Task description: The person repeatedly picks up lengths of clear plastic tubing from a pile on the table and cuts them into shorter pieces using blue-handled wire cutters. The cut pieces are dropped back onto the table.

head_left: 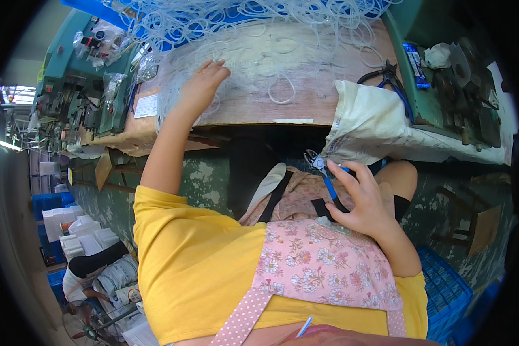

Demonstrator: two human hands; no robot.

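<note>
My left hand (203, 87) reaches over the worktable with its fingers stretched out, palm down on or just above a sheet of clear plastic (173, 86). Beyond it lies a large tangle of clear plastic rings or loops (213, 20). One single loop (281, 88) rests on the wood to the right of that hand. Over my lap, my right hand (360, 196) is closed around blue-handled nippers (330, 185), their metal jaws pointing up and away from me. Whether the jaws grip anything is too small to tell.
A second pair of pliers (389, 86) with blue handles lies at the table's right, near a white cloth (360, 124) draped over the edge. Green machines (78, 75) flank the table. A blue crate (444, 288) stands at lower right, and a fan (89, 328) at lower left.
</note>
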